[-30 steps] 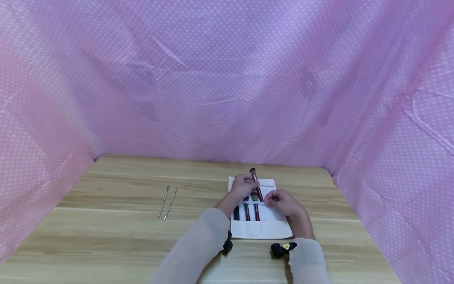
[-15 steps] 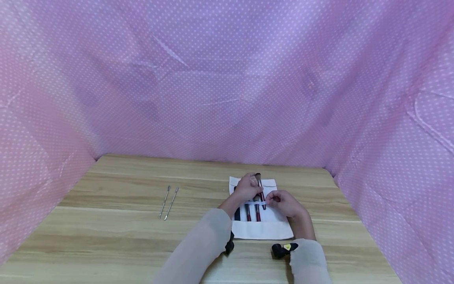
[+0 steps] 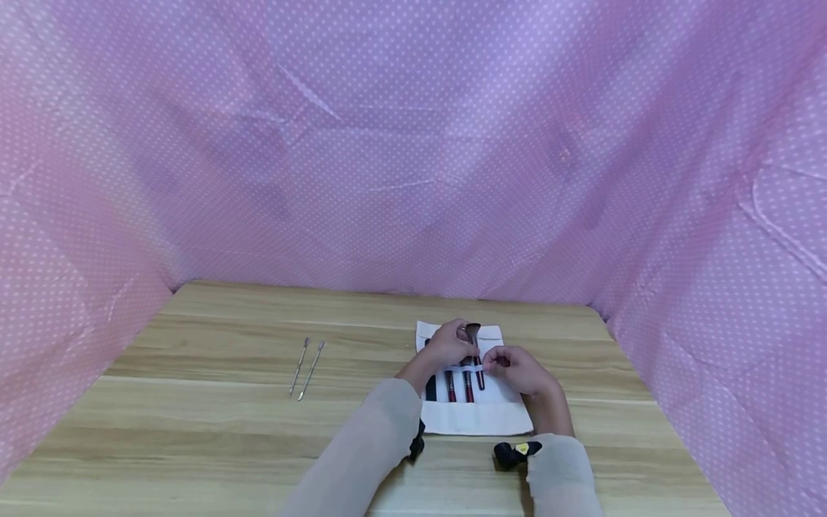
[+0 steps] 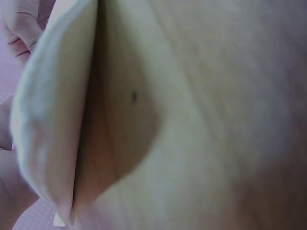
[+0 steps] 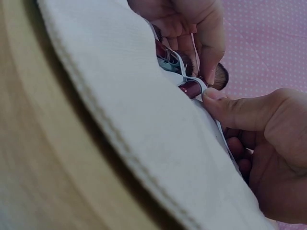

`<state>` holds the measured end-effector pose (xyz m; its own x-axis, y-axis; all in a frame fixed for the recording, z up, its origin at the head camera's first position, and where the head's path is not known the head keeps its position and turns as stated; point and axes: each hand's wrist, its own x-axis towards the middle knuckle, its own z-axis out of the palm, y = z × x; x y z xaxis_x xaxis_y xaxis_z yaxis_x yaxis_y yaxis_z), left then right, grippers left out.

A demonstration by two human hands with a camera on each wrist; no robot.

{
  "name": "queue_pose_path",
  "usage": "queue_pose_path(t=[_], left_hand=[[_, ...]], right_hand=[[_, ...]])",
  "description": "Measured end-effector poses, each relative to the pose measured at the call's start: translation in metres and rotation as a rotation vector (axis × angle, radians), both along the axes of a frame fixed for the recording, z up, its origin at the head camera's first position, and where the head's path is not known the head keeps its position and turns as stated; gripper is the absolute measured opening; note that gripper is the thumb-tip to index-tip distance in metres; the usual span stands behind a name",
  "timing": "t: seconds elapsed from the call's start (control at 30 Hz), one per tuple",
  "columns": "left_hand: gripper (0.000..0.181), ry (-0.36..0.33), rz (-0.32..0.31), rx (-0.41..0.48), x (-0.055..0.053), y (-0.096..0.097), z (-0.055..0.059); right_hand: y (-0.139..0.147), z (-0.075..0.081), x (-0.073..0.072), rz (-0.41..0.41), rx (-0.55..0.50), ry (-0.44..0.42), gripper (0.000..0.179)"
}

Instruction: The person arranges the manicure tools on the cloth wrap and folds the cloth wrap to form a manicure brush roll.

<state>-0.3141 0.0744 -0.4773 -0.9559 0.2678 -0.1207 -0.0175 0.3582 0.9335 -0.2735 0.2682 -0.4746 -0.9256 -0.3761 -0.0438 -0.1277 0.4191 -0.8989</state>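
Observation:
A white cloth brush roll [image 3: 474, 419] lies unfolded on the table. My left hand [image 3: 447, 346] pinches a makeup brush [image 3: 480, 378] with a dark red handle, whose dark bristles point away from me. In the right wrist view that brush's handle [image 5: 191, 89] passes under a white elastic band [image 5: 181, 64]. My right hand [image 3: 518, 369] pinches the band beside the brush with thumb and finger. Left of it, two more red-handled brushes, one brush [image 3: 469, 388] and another brush [image 3: 451, 388], sit under the band. Their heads are partly hidden by my left hand.
A flat black item [image 3: 431, 388] lies along the roll's left side. Two thin metal tools, one tool [image 3: 299, 368] and another tool [image 3: 311, 371], lie apart on the wooden table [image 3: 194, 431]. Pink dotted cloth [image 3: 413, 179] surrounds the table's back and sides.
The brush in my left hand has slid toward me under the band, and its handle end now shows below it. My left hand has moved slightly right. The right hand has stayed nearly still.

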Motion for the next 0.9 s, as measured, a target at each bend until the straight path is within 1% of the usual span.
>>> queue_pose_path(t=[0.1,0.27,0.4,0.47,0.6,0.7,0.9], left_hand=[[0.051,-0.012,-0.002,0.008,0.0005,-0.0006,0.0011],[0.042,-0.053,-0.013,0.095,0.0007,-0.0031,0.0006],[0.031,-0.056,-0.008,0.115,0.001,-0.004,-0.0012],[0.025,-0.048,0.0,0.112,0.0011,-0.004,-0.0022],[0.021,-0.032,0.013,0.096,0.0012,-0.0044,-0.0024],[0.019,-0.034,0.003,0.084,0.001,-0.0058,-0.0019],[0.016,-0.048,-0.025,0.092,0.0,-0.0073,-0.0017]], right_hand=[[0.0,0.0004,-0.0002,-0.006,-0.002,-0.006,0.007],[0.0011,-0.002,-0.0011,-0.008,0.01,0.002,0.007],[0.0022,-0.0048,-0.0013,-0.002,0.013,0.016,0.007],[0.0022,-0.0054,-0.0012,-0.005,0.007,0.017,0.007],[0.0018,-0.0051,-0.0009,-0.016,-0.006,0.012,0.007],[0.001,-0.0053,-0.0011,-0.027,-0.01,0.006,0.007],[-0.0005,-0.006,-0.0005,-0.05,-0.007,0.004,0.007]])
